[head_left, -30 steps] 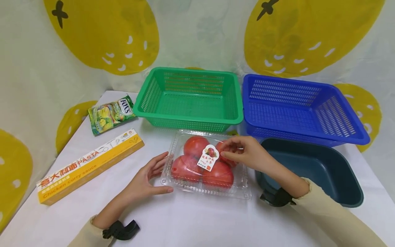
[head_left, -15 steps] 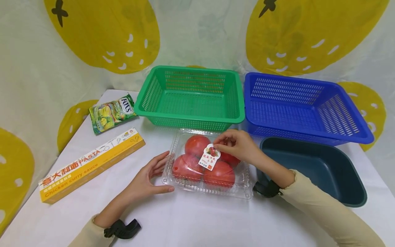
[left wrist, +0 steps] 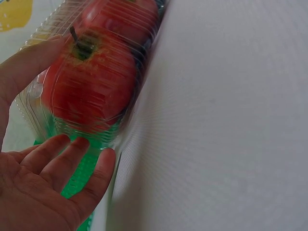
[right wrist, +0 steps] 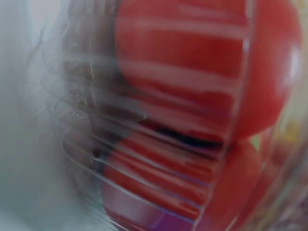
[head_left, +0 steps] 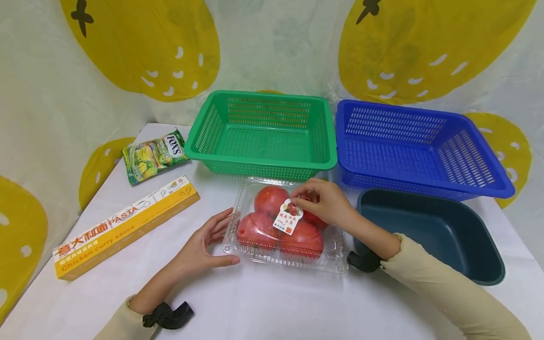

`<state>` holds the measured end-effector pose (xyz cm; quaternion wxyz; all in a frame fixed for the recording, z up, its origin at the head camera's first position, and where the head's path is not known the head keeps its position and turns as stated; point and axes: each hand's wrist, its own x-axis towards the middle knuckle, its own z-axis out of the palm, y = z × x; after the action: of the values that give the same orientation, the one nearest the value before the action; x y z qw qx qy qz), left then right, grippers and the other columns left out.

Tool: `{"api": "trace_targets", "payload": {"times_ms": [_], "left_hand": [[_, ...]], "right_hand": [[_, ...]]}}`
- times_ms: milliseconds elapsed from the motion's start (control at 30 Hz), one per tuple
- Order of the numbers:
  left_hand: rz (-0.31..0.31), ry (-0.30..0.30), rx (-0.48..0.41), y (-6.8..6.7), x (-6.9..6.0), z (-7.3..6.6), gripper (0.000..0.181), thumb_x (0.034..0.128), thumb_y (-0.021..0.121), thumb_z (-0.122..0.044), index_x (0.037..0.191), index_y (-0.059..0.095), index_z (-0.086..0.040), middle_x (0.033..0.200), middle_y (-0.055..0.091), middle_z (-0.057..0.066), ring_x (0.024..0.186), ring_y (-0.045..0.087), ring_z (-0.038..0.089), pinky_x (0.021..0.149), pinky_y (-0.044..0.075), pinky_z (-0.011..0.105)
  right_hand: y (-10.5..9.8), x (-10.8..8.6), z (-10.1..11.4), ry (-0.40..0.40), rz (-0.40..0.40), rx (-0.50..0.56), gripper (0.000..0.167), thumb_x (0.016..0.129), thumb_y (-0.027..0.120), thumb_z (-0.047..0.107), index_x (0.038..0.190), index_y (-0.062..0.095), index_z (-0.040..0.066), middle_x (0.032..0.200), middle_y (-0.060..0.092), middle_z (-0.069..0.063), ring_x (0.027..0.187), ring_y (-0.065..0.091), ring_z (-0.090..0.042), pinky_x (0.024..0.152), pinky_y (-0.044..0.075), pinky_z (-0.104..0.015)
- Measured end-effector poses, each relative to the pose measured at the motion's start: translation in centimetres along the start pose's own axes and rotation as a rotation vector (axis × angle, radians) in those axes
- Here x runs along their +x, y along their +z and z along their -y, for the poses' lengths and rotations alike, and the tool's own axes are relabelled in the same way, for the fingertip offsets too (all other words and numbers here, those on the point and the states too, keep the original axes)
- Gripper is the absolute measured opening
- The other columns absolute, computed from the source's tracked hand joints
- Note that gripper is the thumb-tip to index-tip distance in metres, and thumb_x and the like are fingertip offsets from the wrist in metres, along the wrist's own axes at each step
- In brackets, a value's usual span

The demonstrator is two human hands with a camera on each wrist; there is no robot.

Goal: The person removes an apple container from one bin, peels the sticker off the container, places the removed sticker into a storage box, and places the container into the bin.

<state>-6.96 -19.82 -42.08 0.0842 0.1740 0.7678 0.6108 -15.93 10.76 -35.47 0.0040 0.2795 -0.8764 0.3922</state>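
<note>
A clear plastic box of red apples lies on the white cloth, its ridged side close up in both wrist views. A white label with a fruit picture sits on its lid. My right hand reaches over the box from the right. Its thumb and index finger pinch the label's upper edge; the other fingers are curled. At the box's left side is my left hand, fingers spread and loosely bent, thumb by the front corner. In the left wrist view its thumb overlaps the box beside an apple; contact is unclear.
Behind the box stand a green basket and a blue basket. A dark teal basin is under the right forearm. Left lie a yellow pasta box and a green FOX'S candy bag.
My right hand has moved left from the label's right side to its upper edge, then barely shifted. The left hand and the apple box stay in place.
</note>
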Motion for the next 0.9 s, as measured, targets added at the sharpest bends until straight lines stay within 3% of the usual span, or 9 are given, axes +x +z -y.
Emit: {"api": "trace_targets", "payload": {"times_ms": [233, 433, 667, 900], "left_hand": [[0.001, -0.001, 0.002, -0.01, 0.0, 0.0, 0.094, 0.0734, 0.086, -0.01, 0.151, 0.032, -0.01, 0.151, 0.043, 0.01, 0.126, 0.052, 0.004, 0.101, 0.043, 0.019], [0.0, -0.007, 0.008, 0.05, 0.02, 0.03, 0.094, 0.0741, 0.086, -0.011, 0.151, 0.032, -0.012, 0.152, 0.042, 0.01, 0.127, 0.051, 0.006, 0.101, 0.043, 0.019], [0.007, -0.007, 0.002, 0.14, 0.07, 0.06, 0.093, 0.0745, 0.085, -0.01, 0.151, 0.032, -0.012, 0.151, 0.042, 0.01, 0.127, 0.051, 0.005, 0.101, 0.043, 0.019], [0.003, -0.014, 0.013, 0.01, -0.05, 0.12, 0.093, 0.0743, 0.085, -0.013, 0.151, 0.032, -0.012, 0.151, 0.043, 0.01, 0.129, 0.051, 0.018, 0.1, 0.044, 0.02]], "right_hand": [[0.11, -0.02, 0.39, -0.037, 0.013, -0.143, 0.006, 0.09, 0.07, 0.014, 0.092, 0.069, 0.008, 0.076, 0.053, 0.002, 0.063, 0.045, -0.009, 0.055, 0.036, -0.024], [0.07, -0.19, 0.39, -0.044, 0.02, -0.169, 0.007, 0.093, 0.066, 0.017, 0.093, 0.067, 0.01, 0.077, 0.051, 0.003, 0.061, 0.041, -0.009, 0.053, 0.032, -0.024], [-0.1, -0.45, 0.11, -0.033, 0.018, -0.108, 0.006, 0.094, 0.064, 0.012, 0.094, 0.064, 0.006, 0.08, 0.051, 0.0, 0.067, 0.043, -0.011, 0.058, 0.036, -0.024], [-0.54, -0.63, 0.07, -0.062, 0.022, 0.034, 0.003, 0.096, 0.059, 0.003, 0.096, 0.061, 0.0, 0.085, 0.051, -0.004, 0.072, 0.043, -0.013, 0.06, 0.038, -0.021]]}}
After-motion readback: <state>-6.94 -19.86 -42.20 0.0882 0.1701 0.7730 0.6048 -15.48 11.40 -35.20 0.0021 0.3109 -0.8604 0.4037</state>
